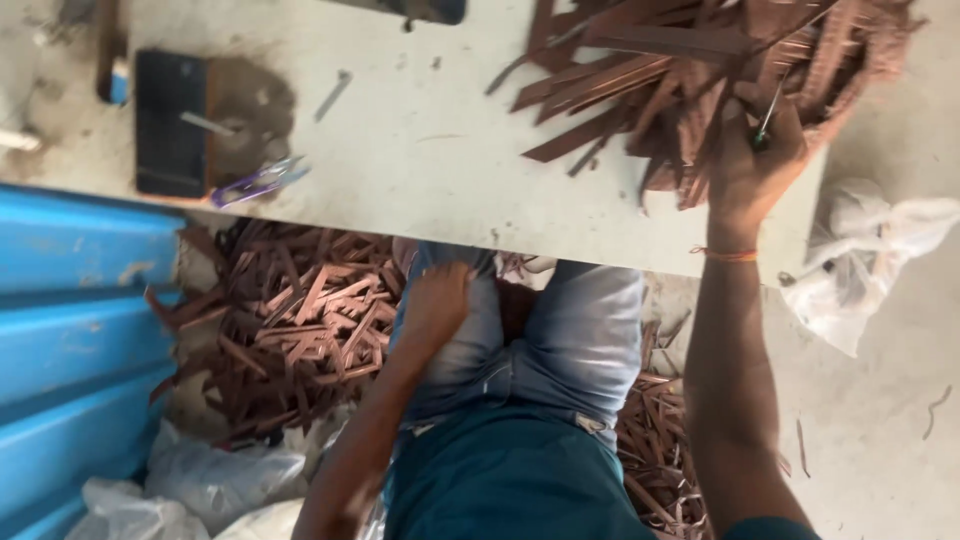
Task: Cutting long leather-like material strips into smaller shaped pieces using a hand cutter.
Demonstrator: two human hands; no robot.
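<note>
**Right hand in the strip pile, left hand idle on the knee**

Obs. 1: The person sits at a pale worktable (420, 150). Right hand (752, 165) is raised over the table's far right corner, fingers closed around a thin green-tipped tool (768, 118); the tool stands nearly upright out of the fist. The fist sits against the near edge of a heap of brown strips (690, 70) lying on the tabletop. An orange thread band (728, 255) circles that wrist.

Obs. 2: Left hand (435, 305) is below the table edge, lying flat on the person's left knee, on grey trousers (570, 330). Fingers relaxed, nothing grasped.

Obs. 3: More brown strips (290, 320) are scattered on the floor to the left of the legs and behind the right arm. A purple-handled tool (258, 183) lies at the table's near edge beside a black block (170, 120). Blue corrugated sheet (70, 330) at far left; white plastic bags (860, 250) to the right.
</note>
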